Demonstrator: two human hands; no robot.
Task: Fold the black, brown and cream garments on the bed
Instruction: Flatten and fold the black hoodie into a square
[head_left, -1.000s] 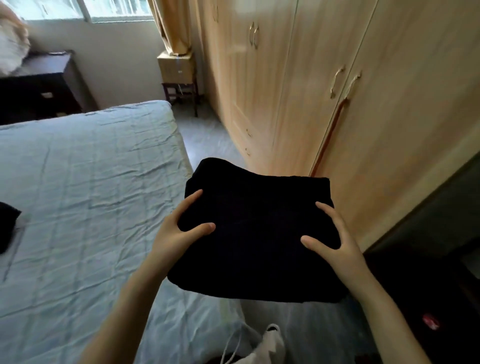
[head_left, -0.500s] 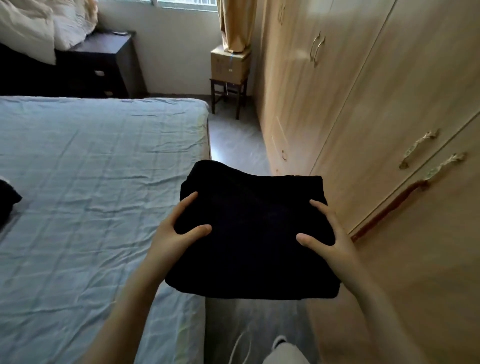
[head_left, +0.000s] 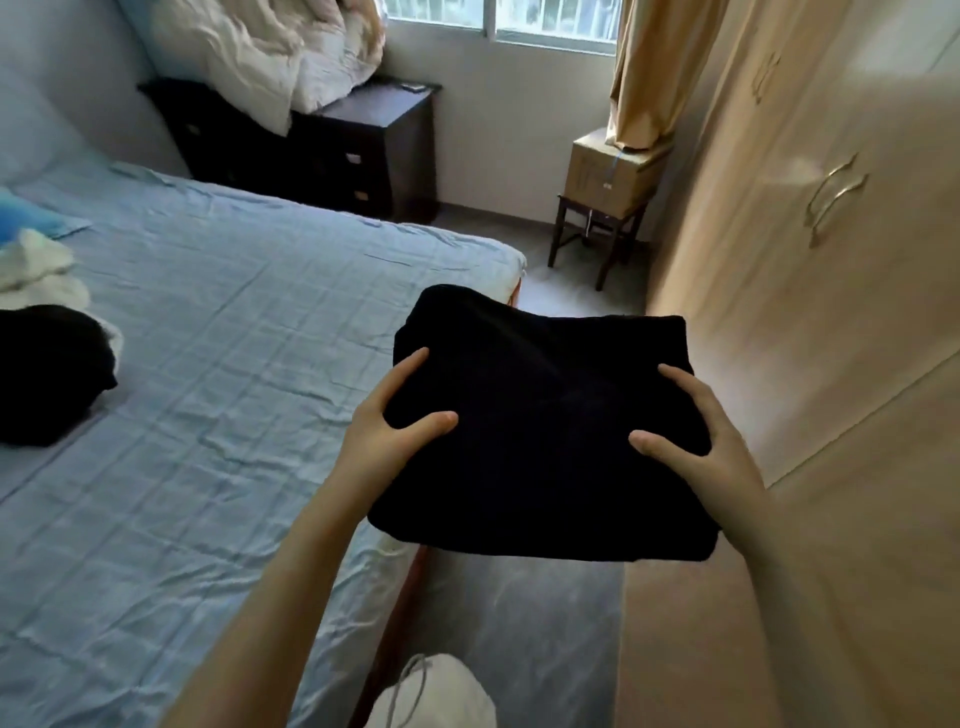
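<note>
Your left hand and right hand grip the folded black garment by its side edges, thumbs on top, holding it in the air over the bed edge and the floor. Farther left, a second black garment lies on the sheet.

The bed spreads out to the left of the left hand and under its forearm, covered by a pale blue sheet creased into a grid of fold lines. Well to the left of that hand, at the picture's edge, a black bundle lies on the sheet. A cream heap lies just beyond it, touching it. Farther beyond lies a bright blue item, cut off by the edge.
</note>
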